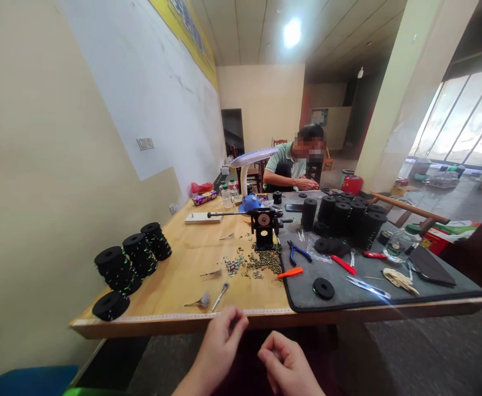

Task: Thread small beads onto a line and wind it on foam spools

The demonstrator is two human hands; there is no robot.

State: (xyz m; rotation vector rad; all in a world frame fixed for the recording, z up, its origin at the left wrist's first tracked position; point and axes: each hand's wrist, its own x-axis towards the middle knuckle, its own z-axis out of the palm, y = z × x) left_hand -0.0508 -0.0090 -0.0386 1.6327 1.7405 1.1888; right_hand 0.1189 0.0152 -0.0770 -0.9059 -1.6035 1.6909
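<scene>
Ruler tape (170, 317) edges the table (183, 253), probably for measuring. Near it, my left hand (223, 334) and right hand (283, 356) pinch nearly closed; contents I can't tell.

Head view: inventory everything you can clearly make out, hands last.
wooden table: 1, light brown, centre
mat: 1, grey, table's right
beaded spools: several, black, table's left
spool stacks: several, black, mat's back
single spool: 1, black, mat's front
dial machine: 1, black, mid-table
lamp: 1, lilac-blue, behind machine
pliers: 1, blue, mat's left
slim tool: 1, orange, mat's left edge
snips: 1, silver-blue, mat's front
jar: 1, clear, green-lidded, mat's right
beads: many, multicoloured, machine's front left
packet: 1, purple, table's back left
co-worker: 1, green shirt, beyond table
left hand: 1, bare, table's front edge
right hand: 1, bare, before table's front edge
</scene>
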